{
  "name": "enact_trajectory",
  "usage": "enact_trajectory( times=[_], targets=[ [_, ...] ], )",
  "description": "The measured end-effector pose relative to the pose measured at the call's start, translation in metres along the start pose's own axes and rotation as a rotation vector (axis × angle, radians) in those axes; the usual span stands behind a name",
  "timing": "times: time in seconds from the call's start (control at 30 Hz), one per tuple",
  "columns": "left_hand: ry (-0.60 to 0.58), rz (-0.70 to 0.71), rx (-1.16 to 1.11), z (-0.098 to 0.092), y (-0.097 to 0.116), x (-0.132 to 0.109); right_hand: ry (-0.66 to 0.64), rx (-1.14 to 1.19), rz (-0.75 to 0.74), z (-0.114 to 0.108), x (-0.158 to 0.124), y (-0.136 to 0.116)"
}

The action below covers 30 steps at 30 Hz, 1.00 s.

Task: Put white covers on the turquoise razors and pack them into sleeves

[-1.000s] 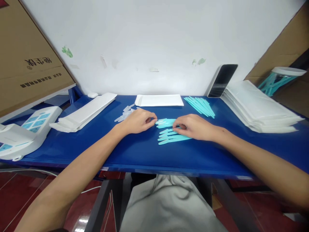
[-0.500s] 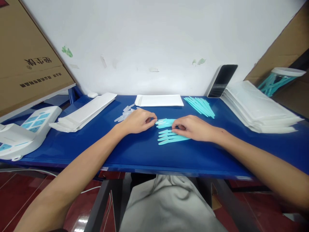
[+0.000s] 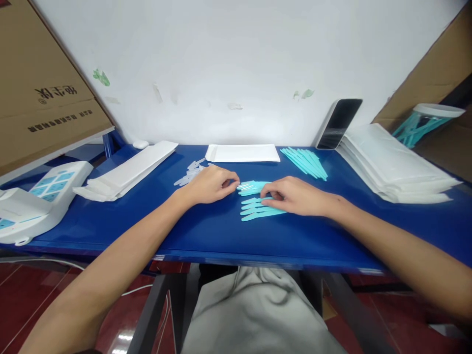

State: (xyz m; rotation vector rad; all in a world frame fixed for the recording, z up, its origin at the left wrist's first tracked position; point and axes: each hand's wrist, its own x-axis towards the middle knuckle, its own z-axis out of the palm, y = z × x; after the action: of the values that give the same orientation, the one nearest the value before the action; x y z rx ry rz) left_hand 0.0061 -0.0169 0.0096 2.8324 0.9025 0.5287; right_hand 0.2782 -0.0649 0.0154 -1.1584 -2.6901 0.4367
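Slim teal eyebrow razors lie in two groups on the blue tabletop, an upper bunch [image 3: 253, 188] and a lower fanned row [image 3: 258, 212]. At the left ends of the upper bunch, my left hand [image 3: 214, 184] has thumb and forefinger pinched together; whatever is between them is too small to make out. My right hand [image 3: 291, 195] rests over the right part of both groups, fingers curled and thumb close to the forefinger, on a razor whose handle is partly covered. Small translucent blade caps [image 3: 190, 173] are heaped behind my left wrist.
Another pile of teal razors [image 3: 305, 162] lies back right, near a leaning phone [image 3: 339, 124]. White packets stand at the back [image 3: 243, 153], left [image 3: 127, 172] and right [image 3: 398, 162]. A white power strip [image 3: 55, 196] sits far left; a tub of razors [image 3: 424, 123] is far right.
My right hand has shifted very slightly left, its thumb and forefinger a little farther apart. My left hand keeps its pinch in the same place.
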Motion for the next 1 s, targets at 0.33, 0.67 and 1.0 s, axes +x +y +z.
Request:
enact_trajectory(
  times=[0.33,0.67,1.0],
  targets=[
    [0.006,0.013,-0.003,0.0012,-0.0013,-0.0004,0.010,0.075,0.023,0.0056,0.0035,-0.0041],
    [-0.006,-0.006,0.002,0.0013,-0.0008,-0.0002,0.029,0.083,0.026,0.0075,0.0036,-0.0045],
    [-0.001,0.002,0.004,0.0014,-0.0013,-0.0005,0.019,0.138,0.023,0.0067,0.0025,-0.0056]
  ],
)
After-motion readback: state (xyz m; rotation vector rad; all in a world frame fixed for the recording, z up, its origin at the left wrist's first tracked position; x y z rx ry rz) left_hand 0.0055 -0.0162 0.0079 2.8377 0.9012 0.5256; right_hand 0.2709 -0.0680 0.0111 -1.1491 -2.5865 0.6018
